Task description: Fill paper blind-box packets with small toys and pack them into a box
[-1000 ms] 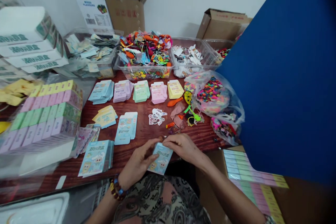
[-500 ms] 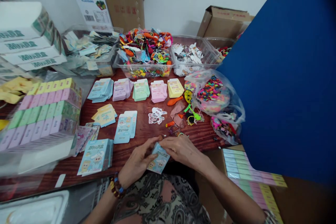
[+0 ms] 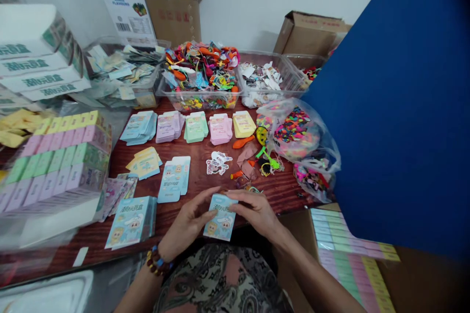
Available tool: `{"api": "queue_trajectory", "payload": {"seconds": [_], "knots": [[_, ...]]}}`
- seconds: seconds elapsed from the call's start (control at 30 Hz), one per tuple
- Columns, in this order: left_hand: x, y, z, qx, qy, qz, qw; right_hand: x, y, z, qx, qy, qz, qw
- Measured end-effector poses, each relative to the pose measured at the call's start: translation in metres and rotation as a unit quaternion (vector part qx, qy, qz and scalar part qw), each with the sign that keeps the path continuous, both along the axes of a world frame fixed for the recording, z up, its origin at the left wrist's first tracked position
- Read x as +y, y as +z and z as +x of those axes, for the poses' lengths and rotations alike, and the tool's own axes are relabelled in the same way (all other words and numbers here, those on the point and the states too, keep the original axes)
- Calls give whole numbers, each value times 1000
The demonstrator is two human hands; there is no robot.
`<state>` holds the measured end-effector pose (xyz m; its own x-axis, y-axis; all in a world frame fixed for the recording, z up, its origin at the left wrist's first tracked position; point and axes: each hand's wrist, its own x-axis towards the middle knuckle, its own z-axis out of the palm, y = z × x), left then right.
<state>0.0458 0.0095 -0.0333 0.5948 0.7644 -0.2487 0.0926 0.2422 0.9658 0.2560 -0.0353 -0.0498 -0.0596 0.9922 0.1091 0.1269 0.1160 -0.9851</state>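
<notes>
Between both hands, over the table's front edge, is a small light-blue printed box [image 3: 219,225] with cartoon figures. My left hand [image 3: 188,222] grips its left side, thumb on the front face. My right hand [image 3: 255,212] closes on its upper right corner, thumb across the front. Fingers behind the box's top are hidden. To the left stands a row of similar blue boxes [image 3: 128,222]. Flat blue cartons [image 3: 174,179] lie beyond my left hand. White cut-out stickers [image 3: 218,163], an orange balloon [image 3: 243,142] and pinkish deflated balloons [image 3: 247,159] lie beyond the box.
Flat carton stacks, including a green one [image 3: 196,127], line the table. Behind them stand a clear bin of balloons and trinkets [image 3: 200,93] and a bin of stickers [image 3: 262,80]. A clear bag [image 3: 299,132] lies right, beside a blue panel [image 3: 385,107]. Packed boxes [image 3: 62,161] stand left.
The box has turned from tilted to nearly upright, with its front more fully visible. My right hand has shifted from its top to its right corner; my left hand has moved slightly left.
</notes>
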Motion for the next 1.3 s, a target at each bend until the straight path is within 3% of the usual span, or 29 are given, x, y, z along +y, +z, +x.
{"api": "queue_trajectory", "payload": {"seconds": [0.1, 0.27, 0.47, 0.7, 0.77, 0.9, 1.03, 1.17, 1.3], "knots": [[-1, -1, 0, 8, 5, 16, 1000, 1, 0, -1, 6, -4, 13, 1000], [-3, -4, 3, -4, 30, 5, 1000, -1, -3, -3, -2, -66, -22, 998], [-1, -4, 2, -12, -3, 1, 1000, 0, -4, -3, 2, -46, 47, 998], [-3, 2, 6, 33, 28, 31, 999, 1, -8, -1, -64, -36, 47, 996], [-5, 2, 2, 36, 44, 26, 998, -4, -6, -2, -132, -11, 48, 990], [-13, 7, -16, 60, 91, 38, 993, -11, 2, -11, -263, 125, 63, 955], [-25, 25, -46, 100, 180, 47, 978, 2, 12, -42, -291, 182, 151, 927], [-32, 46, -88, 154, 306, 51, 938, 33, 21, -96, -281, 214, 253, 901], [-30, 47, -128, 221, 389, 124, 886, 51, 16, -156, -280, 202, 244, 906]]}}
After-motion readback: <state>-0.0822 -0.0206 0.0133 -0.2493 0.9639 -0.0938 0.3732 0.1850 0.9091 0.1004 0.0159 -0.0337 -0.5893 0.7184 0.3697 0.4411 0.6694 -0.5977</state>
